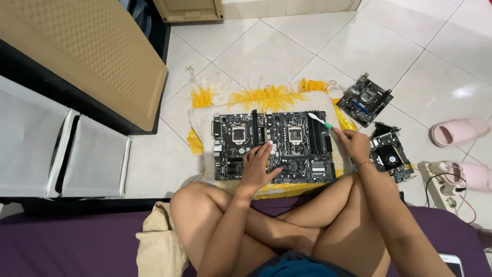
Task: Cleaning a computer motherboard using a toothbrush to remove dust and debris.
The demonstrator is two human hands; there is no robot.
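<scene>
White glossy tiled floor [307, 46] with dark grout lines. Person sits cross-legged on a purple mat [77, 246], bare knees forward. Beige perforated cabinet panel [92, 56] leans at upper left; two white mesh-front bins [51, 149] sit below it. Pink slippers [458, 132] at right, white power strip [442, 177] with cables near them. A cream cloth [159, 241] lies bunched by the left knee.

On the floor ahead is a white and yellow fringed cloth [266, 97], soft and rumpled. Two dark motherboards lie flat on it side by side, touching or nearly so: left motherboard [233, 149] and right motherboard [302, 146], each rectangular with a square silver socket, black slots and small metal parts.

Left hand [259, 166] rests flat on the boards near their shared edge, fingers [264, 151] spread and pressing down, gripping nothing. Right hand [353, 143] is at the right edge of the right motherboard, fingers closed round the handle of a toothbrush [320, 121]. The toothbrush is thin plastic, green and white, its bristle head tilted over the upper right part of that board; contact can't be confirmed.

Two more boards lie on bare tile at right: a small dark board [366, 98] with blue slot, and a card with a fan [392, 154] just beside the right wrist.
</scene>
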